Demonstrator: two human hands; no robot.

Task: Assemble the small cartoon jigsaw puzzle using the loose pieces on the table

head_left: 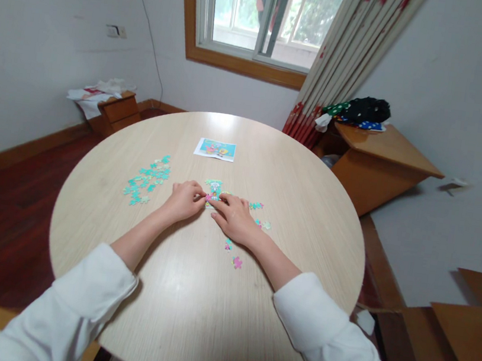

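My left hand [186, 201] is closed in a pinch at the left edge of a partly joined jigsaw puzzle [215, 186], its fingertips on a pink puzzle piece [208, 197]. From the other side, my right hand [234, 218] lies low over the puzzle with its fingers stretched out and apart, the fingertips touching the joined pieces. Both hands cover part of the puzzle. Loose pieces lie around my right hand, among them a pink piece [237, 262] and a teal and pink piece [228, 245] nearer to me.
A pile of mostly teal puzzle pieces [148, 179] lies on the left of the round wooden table [186, 316]. Behind the puzzle is a printed picture card [215, 149]. A wooden cabinet [378, 158] with cloths on top stands beyond the table's right side.
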